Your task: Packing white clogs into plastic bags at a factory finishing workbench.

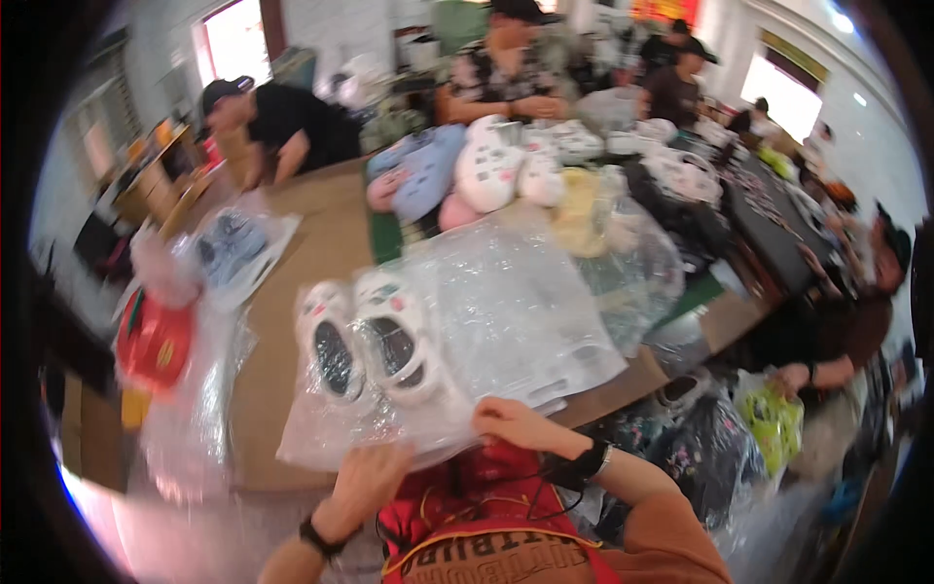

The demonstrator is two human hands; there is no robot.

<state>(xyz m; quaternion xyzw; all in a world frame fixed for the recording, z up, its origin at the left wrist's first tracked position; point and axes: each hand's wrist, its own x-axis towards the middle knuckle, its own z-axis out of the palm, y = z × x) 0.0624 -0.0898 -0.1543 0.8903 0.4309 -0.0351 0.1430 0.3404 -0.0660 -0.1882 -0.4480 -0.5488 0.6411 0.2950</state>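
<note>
In the head view, here was the pair of white clogs [392, 341], side by side with toes toward the table's far edge, lying in a clear bag [355, 425] along the near edge of the table [326, 214]. And look at the hands, both narrow! The left hand [373, 475] had its fingers bunched on the film at the bag's near edge; the right hand [514, 425] pinched it farther right, fingers curled under, though blur softened the exact grip.

To the right lay a stack of clear bags [525, 307], smooth and glossy, its right end close to the table's near edge. Over by the left edge sat a bagged blue pair [232, 245], and toward the far edge, a heap of loose clogs [489, 165].

As for handling, the clogs looked light, thick-walled and springy, hardly fragile. The film was the tricky customer: thin, limp, probably slippery and quick to crease. Its loose near edge offered the best hold, one pinch for each hand; for lifting the lot, a palm under the soles or a squeeze round the heels through the plastic looked surer.
</note>
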